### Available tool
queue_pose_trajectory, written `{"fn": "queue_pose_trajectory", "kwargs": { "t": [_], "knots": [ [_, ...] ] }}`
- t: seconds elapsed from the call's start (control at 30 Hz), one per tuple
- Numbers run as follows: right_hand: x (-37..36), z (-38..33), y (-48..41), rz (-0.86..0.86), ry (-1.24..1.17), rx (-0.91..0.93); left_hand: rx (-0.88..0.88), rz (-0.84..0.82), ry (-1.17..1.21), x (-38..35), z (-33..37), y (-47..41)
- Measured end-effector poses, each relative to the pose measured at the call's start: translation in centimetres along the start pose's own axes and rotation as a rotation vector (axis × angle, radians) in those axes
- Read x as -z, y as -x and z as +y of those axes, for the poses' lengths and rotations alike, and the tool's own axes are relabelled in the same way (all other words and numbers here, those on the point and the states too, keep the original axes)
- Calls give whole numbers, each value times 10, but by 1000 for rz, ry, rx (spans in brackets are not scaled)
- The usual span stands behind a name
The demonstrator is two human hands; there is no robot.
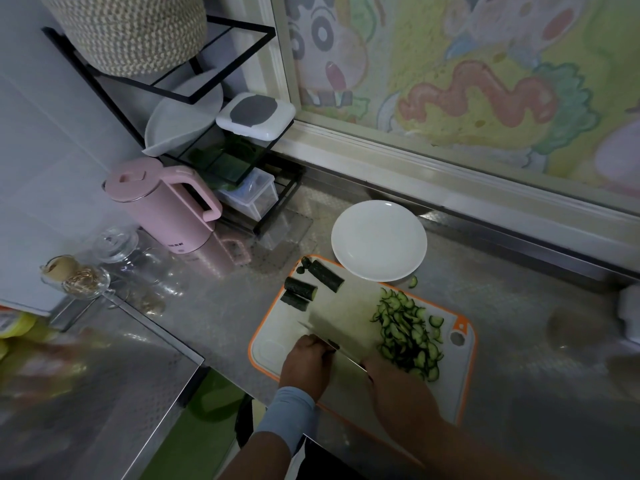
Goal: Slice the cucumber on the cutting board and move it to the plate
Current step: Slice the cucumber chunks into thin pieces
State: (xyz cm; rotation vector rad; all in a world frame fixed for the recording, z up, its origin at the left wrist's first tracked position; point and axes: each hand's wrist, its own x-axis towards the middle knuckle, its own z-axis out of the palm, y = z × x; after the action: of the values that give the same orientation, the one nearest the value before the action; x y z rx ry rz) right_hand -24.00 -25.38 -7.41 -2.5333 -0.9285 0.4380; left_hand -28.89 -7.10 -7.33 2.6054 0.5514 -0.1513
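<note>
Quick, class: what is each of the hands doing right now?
Left hand: curled shut on a cucumber piece beside the knife.
Right hand: shut on the knife handle.

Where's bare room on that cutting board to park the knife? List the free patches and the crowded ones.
Free: the middle of the cutting board, between the cucumber chunks at its far left corner and the slice pile on the right. The plate holds nothing. Crowded: the near edge, where the left hand, cleaver and right hand sit, and the right side under slices.
</note>
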Motion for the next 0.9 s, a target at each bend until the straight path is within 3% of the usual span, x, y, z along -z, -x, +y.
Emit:
{"fn": "queue_pose_trajectory", "kwargs": {
  "t": [0.1,0.3,0.47,0.6,0.9],
  "knots": [
    [-1,-3,-6,-62,65,-27,5,-7,-9,-1,-1,0],
    [-11,-19,-35,-20,175,-9,3,-29,-18,1,-1,0],
    [-13,-24,-35,-217,153,-33,12,-20,-4,1,-1,0],
    [-9,-10,-16,-10,109,8,31,3,-12,-2,-1,-1],
    [3,-1,5,-57,-8,-19,-25,54,7,-7,-5,1]
  ]
}}
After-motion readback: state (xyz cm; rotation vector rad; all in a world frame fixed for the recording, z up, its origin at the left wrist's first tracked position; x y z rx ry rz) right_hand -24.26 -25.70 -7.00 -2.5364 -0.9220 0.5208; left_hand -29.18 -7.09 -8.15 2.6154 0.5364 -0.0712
